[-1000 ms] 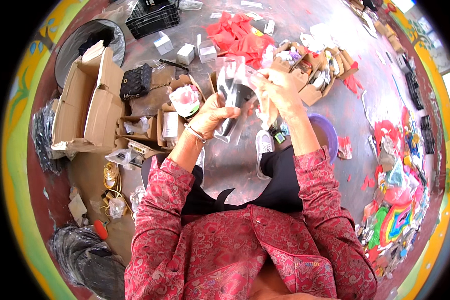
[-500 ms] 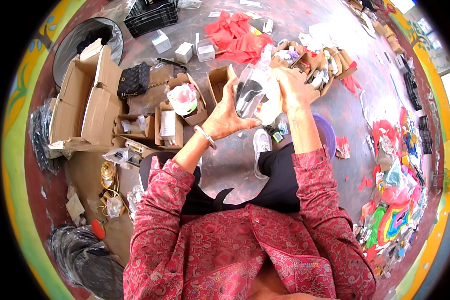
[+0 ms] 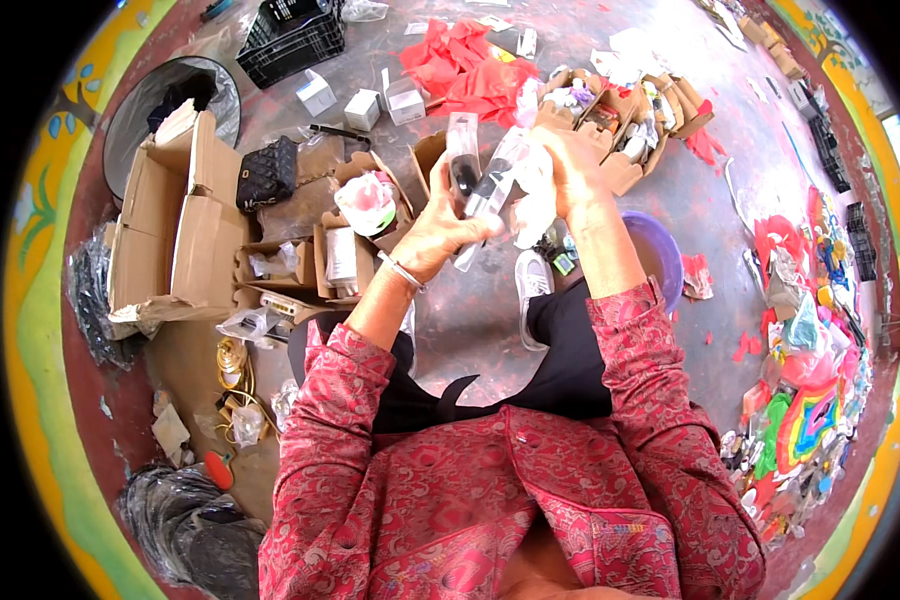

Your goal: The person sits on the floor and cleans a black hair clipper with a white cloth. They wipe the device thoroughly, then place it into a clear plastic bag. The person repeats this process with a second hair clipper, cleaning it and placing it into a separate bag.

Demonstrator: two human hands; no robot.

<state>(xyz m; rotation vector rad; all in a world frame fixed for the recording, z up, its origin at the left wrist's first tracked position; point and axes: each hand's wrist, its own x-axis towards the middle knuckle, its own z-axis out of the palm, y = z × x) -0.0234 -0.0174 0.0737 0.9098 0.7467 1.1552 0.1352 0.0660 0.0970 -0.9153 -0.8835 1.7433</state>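
Both hands' grip (image 3: 500,195) on clear packets (image 3: 485,180)

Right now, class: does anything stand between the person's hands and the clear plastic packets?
Nothing visible does. The left hand and the right hand both already grip the clear plastic packets, raised above the cluttered floor.

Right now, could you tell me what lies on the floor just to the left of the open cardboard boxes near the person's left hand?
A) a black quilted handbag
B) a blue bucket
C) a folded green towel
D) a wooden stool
A: a black quilted handbag with a chain strap lies on the floor between the large flattened carton and the small open cardboard boxes, up and to the left of the left hand.
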